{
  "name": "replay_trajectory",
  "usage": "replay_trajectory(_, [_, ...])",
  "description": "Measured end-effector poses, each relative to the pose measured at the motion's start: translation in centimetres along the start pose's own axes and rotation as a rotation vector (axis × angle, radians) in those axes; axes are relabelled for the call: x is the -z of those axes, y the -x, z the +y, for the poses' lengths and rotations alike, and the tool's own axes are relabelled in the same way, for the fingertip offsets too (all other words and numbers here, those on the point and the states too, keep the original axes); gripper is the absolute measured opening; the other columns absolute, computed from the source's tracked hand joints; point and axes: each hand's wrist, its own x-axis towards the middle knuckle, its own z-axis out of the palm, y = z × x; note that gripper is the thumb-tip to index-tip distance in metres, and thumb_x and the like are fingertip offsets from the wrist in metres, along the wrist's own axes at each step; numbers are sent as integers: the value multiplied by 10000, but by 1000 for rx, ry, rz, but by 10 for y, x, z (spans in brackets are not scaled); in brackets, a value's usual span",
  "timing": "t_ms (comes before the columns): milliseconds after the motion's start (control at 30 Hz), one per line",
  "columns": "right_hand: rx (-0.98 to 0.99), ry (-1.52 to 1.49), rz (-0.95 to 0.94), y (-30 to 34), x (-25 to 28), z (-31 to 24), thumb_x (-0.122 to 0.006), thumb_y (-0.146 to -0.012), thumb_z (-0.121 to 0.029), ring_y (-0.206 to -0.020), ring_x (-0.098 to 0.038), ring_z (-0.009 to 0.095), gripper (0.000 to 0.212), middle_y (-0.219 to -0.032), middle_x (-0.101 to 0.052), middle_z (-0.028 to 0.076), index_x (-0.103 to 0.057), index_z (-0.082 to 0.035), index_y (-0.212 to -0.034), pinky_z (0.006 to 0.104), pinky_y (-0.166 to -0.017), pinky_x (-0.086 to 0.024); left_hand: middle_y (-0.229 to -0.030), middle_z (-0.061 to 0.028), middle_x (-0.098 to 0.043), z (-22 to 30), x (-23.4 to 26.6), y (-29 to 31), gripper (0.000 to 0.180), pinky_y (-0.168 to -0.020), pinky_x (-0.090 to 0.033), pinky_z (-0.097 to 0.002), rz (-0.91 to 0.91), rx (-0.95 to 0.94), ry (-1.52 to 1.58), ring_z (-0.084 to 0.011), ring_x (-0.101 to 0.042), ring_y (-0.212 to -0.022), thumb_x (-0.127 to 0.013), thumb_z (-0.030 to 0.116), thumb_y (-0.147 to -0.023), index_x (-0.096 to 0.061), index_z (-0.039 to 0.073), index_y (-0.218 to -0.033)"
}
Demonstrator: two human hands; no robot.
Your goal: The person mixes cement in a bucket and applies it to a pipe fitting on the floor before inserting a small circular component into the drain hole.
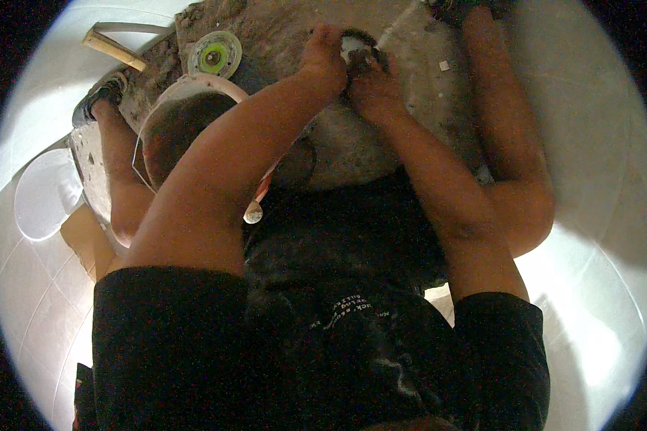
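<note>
Both my arms reach forward to a small round white thing with a dark, dirty rim (352, 45) at the far middle of the rough floor. Whether it is a loose piece or an opening in the floor, I cannot tell. My left hand (326, 57) is closed at its left edge, and what sits in the fingers is hidden. Against its near right side, my right hand (376, 82) bends its fingers down over it. Those fingertips look dark with dirt and partly merge with the rim.
Left of my left arm stands a bucket (149, 147). Beyond it lie a green-and-white disc (228, 57) and a wooden-handled tool (115, 50). A white round lid (48, 195) and a cardboard piece (88, 241) lie far left. One pale chip (444, 66) is near my right leg.
</note>
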Motion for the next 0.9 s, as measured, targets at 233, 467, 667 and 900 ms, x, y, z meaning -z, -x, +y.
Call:
replay_trajectory(233, [-183,-230,-200,-10,-15,37,-524,-961,-241,-1290,-564,325,484,-1452,-550,143,-531,-65,-1413,597,-1103,-341,-1142,-19,-707,-51,101,39,278,-1051,-306,-521,-13,-294,96,-234,-535,-1230,-604,307,-904,-761,212,-1114])
replay_trajectory(467, [-322,-551,-182,18,-5,24,-643,-882,-283,-1124,-627,369,405,-1238,-624,225,-631,-7,-1179,514,-987,-450,-1117,-81,-727,-88,122,84,295,-952,-429,-601,231,-78,586,-333,-668,-1098,-589,308,-942,-742,144,-1133])
replay_trajectory(667, [-370,-571,-306,-24,-25,-1,-745,-815,-319,-982,-681,406,398,-1054,-688,295,-717,43,-978,443,-889,-544,-1168,-129,-722,-157,130,190,251,-994,-480,-490,680,197,881,-339,-674,-1098,-648,202,-947,-728,99,-1162])
replay_trajectory(900, [-426,-582,-289,-65,-69,8,-763,-786,-338,-991,-676,413,438,-1077,-690,276,-710,37,-1004,460,-880,-547,-1156,-123,-728,-187,105,278,276,-971,-519,-375,646,454,909,-292,-681,-1106,-675,32,-912,-726,95,-1176])
